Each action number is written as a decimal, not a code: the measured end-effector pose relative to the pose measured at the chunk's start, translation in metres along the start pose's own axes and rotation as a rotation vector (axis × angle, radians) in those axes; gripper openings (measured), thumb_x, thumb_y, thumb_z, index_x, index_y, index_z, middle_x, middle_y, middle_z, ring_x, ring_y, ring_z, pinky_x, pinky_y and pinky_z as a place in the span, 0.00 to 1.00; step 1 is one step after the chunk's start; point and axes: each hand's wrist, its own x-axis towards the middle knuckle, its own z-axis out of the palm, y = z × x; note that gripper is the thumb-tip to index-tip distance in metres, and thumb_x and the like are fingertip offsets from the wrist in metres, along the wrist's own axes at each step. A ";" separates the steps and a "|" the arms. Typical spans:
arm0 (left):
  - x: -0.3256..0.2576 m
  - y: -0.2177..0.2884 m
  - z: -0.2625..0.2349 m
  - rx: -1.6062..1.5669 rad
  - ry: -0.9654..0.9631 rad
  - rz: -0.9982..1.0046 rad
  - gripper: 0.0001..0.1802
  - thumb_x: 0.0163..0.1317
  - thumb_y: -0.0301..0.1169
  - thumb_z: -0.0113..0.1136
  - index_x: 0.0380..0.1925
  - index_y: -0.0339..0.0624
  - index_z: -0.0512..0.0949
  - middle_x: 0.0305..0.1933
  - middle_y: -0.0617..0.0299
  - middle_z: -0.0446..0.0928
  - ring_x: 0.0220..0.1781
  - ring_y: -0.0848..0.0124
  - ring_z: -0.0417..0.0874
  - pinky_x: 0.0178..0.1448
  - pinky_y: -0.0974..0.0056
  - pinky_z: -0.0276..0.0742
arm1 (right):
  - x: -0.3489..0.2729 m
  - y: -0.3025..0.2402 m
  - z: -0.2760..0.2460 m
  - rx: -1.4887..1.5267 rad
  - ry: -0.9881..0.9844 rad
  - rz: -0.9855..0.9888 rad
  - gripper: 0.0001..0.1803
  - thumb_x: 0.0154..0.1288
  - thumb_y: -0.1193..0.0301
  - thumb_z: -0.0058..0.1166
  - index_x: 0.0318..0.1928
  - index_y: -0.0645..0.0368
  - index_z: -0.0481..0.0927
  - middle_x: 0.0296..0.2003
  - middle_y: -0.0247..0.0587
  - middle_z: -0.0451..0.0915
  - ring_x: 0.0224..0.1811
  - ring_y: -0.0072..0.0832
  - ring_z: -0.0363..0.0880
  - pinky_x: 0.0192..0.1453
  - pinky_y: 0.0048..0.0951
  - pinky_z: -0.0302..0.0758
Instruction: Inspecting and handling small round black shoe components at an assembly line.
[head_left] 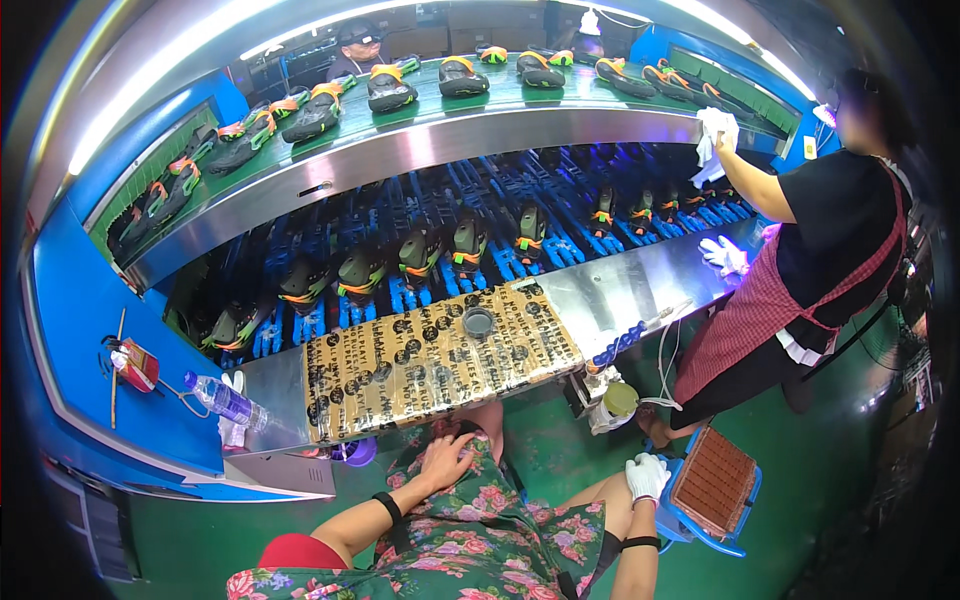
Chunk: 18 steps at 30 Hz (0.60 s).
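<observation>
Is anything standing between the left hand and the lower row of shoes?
Yes: the brown taped worktop lies between the left hand and the shoes, with a round grey dish on it.

Room above taped board [430, 375], 1 gray dish [478, 322] obstructing, bottle [225, 399] left, shoes [415, 252] beyond

Shoes [462, 80] along a green conveyor [428, 88] show a factory.

Plastic water bottle [228, 400], left end of metal surface [283, 375]; red container [137, 365], blue panel [75, 335]; purple bin [357, 453], below; co-worker [835, 225], right.
</observation>
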 end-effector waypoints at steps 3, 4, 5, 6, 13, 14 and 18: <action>0.007 0.005 0.005 0.034 -0.068 0.023 0.31 0.70 0.54 0.52 0.70 0.59 0.70 0.66 0.40 0.73 0.65 0.42 0.74 0.67 0.42 0.68 | 0.004 -0.007 0.001 -0.066 -0.064 -0.006 0.16 0.57 0.56 0.57 0.39 0.51 0.88 0.47 0.43 0.86 0.57 0.44 0.77 0.61 0.53 0.68; 0.009 0.005 0.005 0.036 -0.068 0.026 0.31 0.70 0.54 0.52 0.70 0.59 0.70 0.66 0.40 0.73 0.65 0.42 0.74 0.67 0.42 0.68 | 0.004 -0.007 0.001 -0.064 -0.062 -0.004 0.16 0.57 0.56 0.57 0.39 0.51 0.88 0.47 0.43 0.86 0.57 0.44 0.77 0.61 0.53 0.68; 0.008 0.005 0.003 0.039 -0.105 0.010 0.32 0.70 0.56 0.52 0.71 0.60 0.69 0.67 0.39 0.72 0.66 0.40 0.73 0.67 0.41 0.68 | 0.003 -0.007 0.002 -0.065 -0.056 -0.006 0.16 0.57 0.56 0.57 0.39 0.51 0.88 0.47 0.42 0.86 0.57 0.44 0.78 0.61 0.53 0.68; 0.008 0.005 0.000 0.042 -0.143 -0.005 0.34 0.69 0.58 0.52 0.72 0.61 0.68 0.68 0.39 0.72 0.67 0.39 0.73 0.67 0.40 0.69 | 0.002 -0.007 0.003 -0.067 -0.051 -0.008 0.16 0.57 0.57 0.56 0.39 0.51 0.88 0.47 0.42 0.86 0.57 0.44 0.78 0.62 0.53 0.68; 0.010 -0.011 -0.006 0.086 -0.134 -0.070 0.37 0.66 0.62 0.53 0.73 0.65 0.67 0.55 0.37 0.80 0.55 0.38 0.81 0.59 0.40 0.76 | -0.006 0.030 0.009 -0.046 -0.001 0.065 0.16 0.56 0.57 0.56 0.37 0.50 0.90 0.46 0.42 0.87 0.54 0.46 0.81 0.60 0.53 0.72; 0.010 -0.013 -0.004 0.084 -0.123 -0.077 0.37 0.65 0.62 0.53 0.73 0.65 0.67 0.52 0.37 0.81 0.53 0.38 0.82 0.58 0.41 0.77 | -0.007 0.037 0.010 -0.019 -0.016 0.090 0.16 0.56 0.56 0.57 0.38 0.49 0.90 0.46 0.42 0.87 0.54 0.46 0.81 0.61 0.53 0.72; 0.009 -0.010 -0.003 0.008 -0.069 -0.038 0.37 0.64 0.62 0.54 0.72 0.66 0.69 0.51 0.37 0.81 0.51 0.38 0.83 0.58 0.41 0.77 | -0.008 0.034 0.007 0.015 -0.021 0.082 0.16 0.56 0.57 0.56 0.38 0.49 0.90 0.47 0.42 0.87 0.56 0.46 0.80 0.62 0.53 0.71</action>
